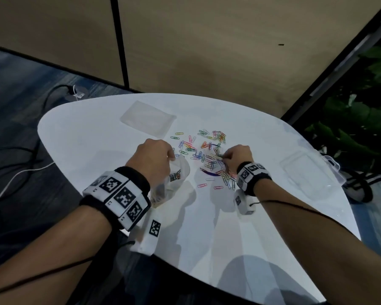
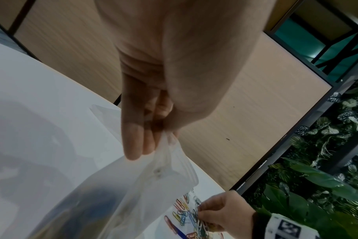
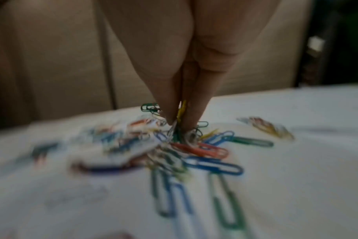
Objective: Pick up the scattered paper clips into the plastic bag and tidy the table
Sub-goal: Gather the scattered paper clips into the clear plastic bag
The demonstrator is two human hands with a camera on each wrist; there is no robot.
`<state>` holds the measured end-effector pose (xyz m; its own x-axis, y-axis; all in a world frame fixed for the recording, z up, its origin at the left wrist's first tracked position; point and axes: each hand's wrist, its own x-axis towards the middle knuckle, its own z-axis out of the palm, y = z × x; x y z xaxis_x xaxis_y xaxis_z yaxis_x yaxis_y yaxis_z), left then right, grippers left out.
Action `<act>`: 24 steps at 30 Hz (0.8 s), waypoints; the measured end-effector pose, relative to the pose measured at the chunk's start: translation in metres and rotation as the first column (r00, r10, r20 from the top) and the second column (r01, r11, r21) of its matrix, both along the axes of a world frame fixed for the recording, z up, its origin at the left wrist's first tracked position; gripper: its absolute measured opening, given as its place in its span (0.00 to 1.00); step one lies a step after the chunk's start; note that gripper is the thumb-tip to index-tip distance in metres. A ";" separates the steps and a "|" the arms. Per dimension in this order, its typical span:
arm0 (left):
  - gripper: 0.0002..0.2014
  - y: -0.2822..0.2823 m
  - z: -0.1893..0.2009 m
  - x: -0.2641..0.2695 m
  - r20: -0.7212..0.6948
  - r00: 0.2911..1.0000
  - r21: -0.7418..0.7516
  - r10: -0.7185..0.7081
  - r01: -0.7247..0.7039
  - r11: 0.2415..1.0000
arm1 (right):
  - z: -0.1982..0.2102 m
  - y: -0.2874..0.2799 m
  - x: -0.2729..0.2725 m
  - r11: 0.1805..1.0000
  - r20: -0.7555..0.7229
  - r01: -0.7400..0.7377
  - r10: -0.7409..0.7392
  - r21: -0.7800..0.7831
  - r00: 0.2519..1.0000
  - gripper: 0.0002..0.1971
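Left hand (image 1: 153, 158) pinches the rim of the clear, soft plastic bag (image 1: 176, 179), thumb against fingers; the bag hangs open with some clips inside, at 9 o'clock of the pile. Right hand (image 1: 237, 157) has fingertips (image 3: 170, 111) drawn together, pinching a small bunch from the scattered multicoloured wire paper clips (image 1: 204, 150). The pile lies mid white rounded table (image 1: 97, 133). A flat clear plastic sleeve (image 1: 147, 117) lies at 11 o'clock.
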<state>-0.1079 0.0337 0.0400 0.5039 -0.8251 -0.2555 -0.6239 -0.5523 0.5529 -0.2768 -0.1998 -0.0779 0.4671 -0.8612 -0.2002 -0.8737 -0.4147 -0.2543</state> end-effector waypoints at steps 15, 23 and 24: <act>0.11 -0.011 -0.001 -0.010 -0.021 0.998 0.002 0.059 -0.059 0.998 | 0.079 0.119 0.033 0.540 0.610 -0.286 -0.669 0.792 0.425 0.09; 0.12 -0.020 -0.003 -0.022 0.024 1.000 -0.025 0.012 -0.012 1.000 | 0.073 0.142 0.045 0.988 0.502 -0.130 0.071 0.083 0.862 0.06; 0.12 -0.020 -0.002 -0.024 0.025 1.000 -0.025 0.007 -0.006 1.000 | 0.073 0.142 0.046 0.986 0.431 -0.160 0.125 0.044 0.893 0.07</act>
<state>-0.1316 0.0134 0.0376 0.5154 -0.8277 -0.2221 -0.6345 -0.5427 0.5504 -0.2310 -0.0582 -0.0045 0.6390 -0.7691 -0.0173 -0.6077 -0.4908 -0.6243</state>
